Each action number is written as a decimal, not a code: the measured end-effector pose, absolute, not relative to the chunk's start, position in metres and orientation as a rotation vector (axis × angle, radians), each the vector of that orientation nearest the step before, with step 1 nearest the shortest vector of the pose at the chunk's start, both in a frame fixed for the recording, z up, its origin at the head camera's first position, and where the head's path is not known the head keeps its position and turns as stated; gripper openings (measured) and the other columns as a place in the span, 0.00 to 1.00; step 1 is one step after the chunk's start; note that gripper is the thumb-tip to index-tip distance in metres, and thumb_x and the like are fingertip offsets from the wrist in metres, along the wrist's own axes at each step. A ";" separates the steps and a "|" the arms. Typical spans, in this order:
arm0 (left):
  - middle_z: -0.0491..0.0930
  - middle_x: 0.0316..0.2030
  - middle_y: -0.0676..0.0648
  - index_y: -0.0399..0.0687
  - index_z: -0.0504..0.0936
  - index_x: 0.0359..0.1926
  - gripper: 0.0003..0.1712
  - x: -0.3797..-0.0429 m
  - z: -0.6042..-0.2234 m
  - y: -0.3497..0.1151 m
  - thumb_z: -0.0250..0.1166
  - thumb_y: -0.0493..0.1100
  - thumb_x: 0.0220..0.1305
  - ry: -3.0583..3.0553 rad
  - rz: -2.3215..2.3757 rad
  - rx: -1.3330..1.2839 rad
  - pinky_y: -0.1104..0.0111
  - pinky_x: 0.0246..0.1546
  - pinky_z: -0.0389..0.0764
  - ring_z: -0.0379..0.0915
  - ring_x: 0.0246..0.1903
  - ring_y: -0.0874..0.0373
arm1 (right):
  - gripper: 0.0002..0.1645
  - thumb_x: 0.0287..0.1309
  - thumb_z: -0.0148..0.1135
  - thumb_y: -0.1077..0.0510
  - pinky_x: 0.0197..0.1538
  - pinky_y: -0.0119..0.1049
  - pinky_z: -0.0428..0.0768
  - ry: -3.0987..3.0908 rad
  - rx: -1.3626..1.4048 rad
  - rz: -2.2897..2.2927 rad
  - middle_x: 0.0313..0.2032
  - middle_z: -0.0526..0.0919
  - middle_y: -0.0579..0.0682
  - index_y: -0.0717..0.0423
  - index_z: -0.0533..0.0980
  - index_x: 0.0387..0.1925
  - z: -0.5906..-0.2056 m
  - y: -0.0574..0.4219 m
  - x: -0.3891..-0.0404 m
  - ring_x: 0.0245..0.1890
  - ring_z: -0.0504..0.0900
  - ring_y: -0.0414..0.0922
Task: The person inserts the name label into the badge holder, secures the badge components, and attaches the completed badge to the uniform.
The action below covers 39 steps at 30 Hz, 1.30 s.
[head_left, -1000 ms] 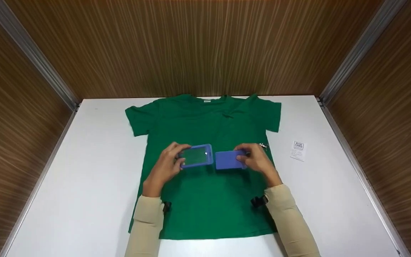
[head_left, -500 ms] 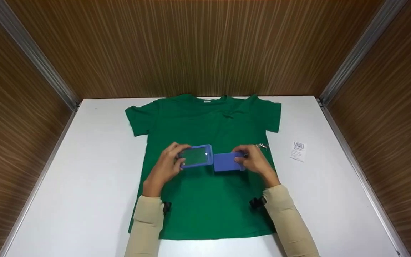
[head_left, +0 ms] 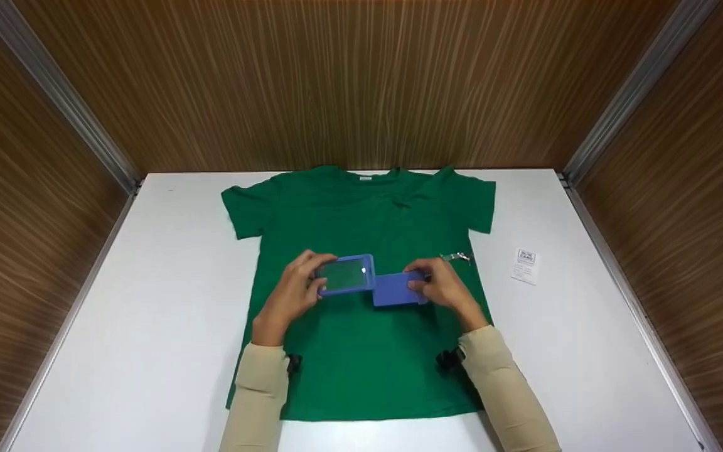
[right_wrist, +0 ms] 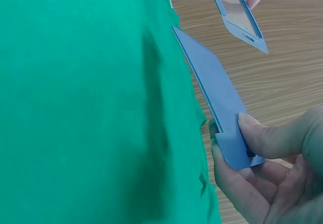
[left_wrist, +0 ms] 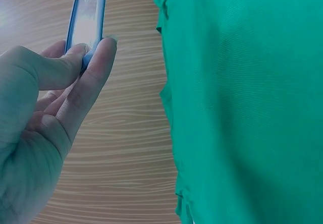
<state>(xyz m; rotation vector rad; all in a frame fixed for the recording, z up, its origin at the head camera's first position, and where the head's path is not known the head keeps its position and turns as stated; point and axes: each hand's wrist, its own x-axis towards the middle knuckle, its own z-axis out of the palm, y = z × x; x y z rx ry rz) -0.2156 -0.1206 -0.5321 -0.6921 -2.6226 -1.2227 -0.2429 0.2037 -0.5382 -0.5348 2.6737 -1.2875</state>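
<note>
Between thumb and fingers, my left hand [head_left: 294,290] holds a blue card-holder frame [head_left: 369,274] with a clear window. My right hand [head_left: 443,289] pinches a solid blue card-holder panel [head_left: 391,289] by its right end. In the head view the panel's left end is close by the frame's slotted end, slightly lower; the right wrist view shows a gap between them. A metal clip [head_left: 457,256] shows just beyond the right hand; what it joins is hidden. Both parts are above a green T-shirt [head_left: 361,364] spread on the table.
A white printed card [head_left: 524,266] lies on the white table [head_left: 587,339] right of the shirt. Wood-patterned walls [head_left: 349,81] stand at the back and both sides.
My right hand has moved slightly left and toward me with the blue panel, bringing it closer to the frame. More of the metal clip shows. The left hand has stayed in place.
</note>
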 end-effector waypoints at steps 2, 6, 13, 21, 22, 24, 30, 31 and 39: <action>0.79 0.49 0.35 0.46 0.79 0.64 0.25 -0.216 -0.532 -0.121 0.63 0.26 0.69 -2.622 -1.227 -0.693 0.54 0.45 0.82 0.74 0.40 0.52 | 0.12 0.63 0.65 0.70 0.43 0.49 0.86 2.665 -0.512 -1.273 0.46 0.87 0.65 0.65 0.84 0.48 -0.538 0.203 -0.242 0.40 0.83 0.52; 0.79 0.49 0.35 0.46 0.80 0.64 0.25 -0.216 -0.532 -0.121 0.63 0.27 0.69 -2.625 -1.228 -0.690 0.54 0.46 0.82 0.74 0.41 0.52 | 0.13 0.64 0.64 0.70 0.43 0.50 0.86 2.653 -0.477 -1.251 0.46 0.86 0.65 0.65 0.84 0.49 -0.538 0.200 -0.241 0.40 0.83 0.52; 0.79 0.49 0.36 0.46 0.80 0.64 0.25 -0.217 -0.533 -0.120 0.63 0.26 0.68 -2.621 -1.223 -0.685 0.55 0.45 0.82 0.74 0.40 0.52 | 0.13 0.63 0.65 0.70 0.40 0.48 0.86 2.666 -0.462 -1.245 0.46 0.87 0.65 0.64 0.85 0.49 -0.542 0.198 -0.242 0.38 0.83 0.51; 0.78 0.49 0.36 0.46 0.79 0.64 0.24 -0.216 -0.532 -0.120 0.63 0.28 0.70 -2.639 -1.219 -0.670 0.54 0.47 0.82 0.75 0.42 0.50 | 0.14 0.64 0.65 0.69 0.48 0.54 0.85 2.682 -0.373 -1.188 0.50 0.86 0.65 0.63 0.84 0.51 -0.543 0.204 -0.244 0.43 0.83 0.54; 0.78 0.49 0.36 0.46 0.79 0.64 0.24 -0.216 -0.532 -0.120 0.63 0.28 0.70 -2.641 -1.221 -0.670 0.54 0.47 0.82 0.75 0.42 0.50 | 0.14 0.64 0.65 0.69 0.49 0.54 0.85 2.688 -0.369 -1.183 0.50 0.86 0.65 0.63 0.84 0.50 -0.544 0.205 -0.245 0.44 0.84 0.54; 0.78 0.49 0.36 0.46 0.79 0.64 0.24 -0.216 -0.532 -0.120 0.63 0.28 0.70 -2.642 -1.223 -0.668 0.54 0.47 0.82 0.75 0.42 0.50 | 0.14 0.63 0.65 0.68 0.50 0.55 0.84 2.697 -0.360 -1.176 0.50 0.87 0.65 0.63 0.84 0.50 -0.544 0.206 -0.245 0.44 0.83 0.54; 0.78 0.49 0.39 0.47 0.80 0.64 0.25 -0.215 -0.531 -0.121 0.63 0.26 0.69 -2.636 -1.223 -0.662 0.55 0.46 0.83 0.76 0.42 0.50 | 0.14 0.63 0.66 0.68 0.49 0.54 0.83 2.725 -0.349 -1.151 0.48 0.86 0.65 0.63 0.85 0.49 -0.546 0.209 -0.247 0.42 0.82 0.53; 0.78 0.48 0.39 0.47 0.80 0.64 0.25 -0.215 -0.531 -0.121 0.63 0.26 0.69 -2.634 -1.222 -0.663 0.55 0.46 0.83 0.76 0.42 0.49 | 0.13 0.62 0.67 0.68 0.48 0.54 0.82 2.733 -0.353 -1.145 0.47 0.86 0.65 0.63 0.85 0.49 -0.546 0.210 -0.247 0.41 0.81 0.54; 0.78 0.49 0.41 0.47 0.80 0.64 0.24 -0.216 -0.532 -0.123 0.63 0.28 0.69 -2.632 -1.214 -0.667 0.55 0.46 0.83 0.76 0.42 0.50 | 0.12 0.59 0.70 0.66 0.47 0.56 0.83 2.789 -0.358 -1.086 0.44 0.87 0.65 0.64 0.86 0.45 -0.548 0.210 -0.246 0.42 0.84 0.56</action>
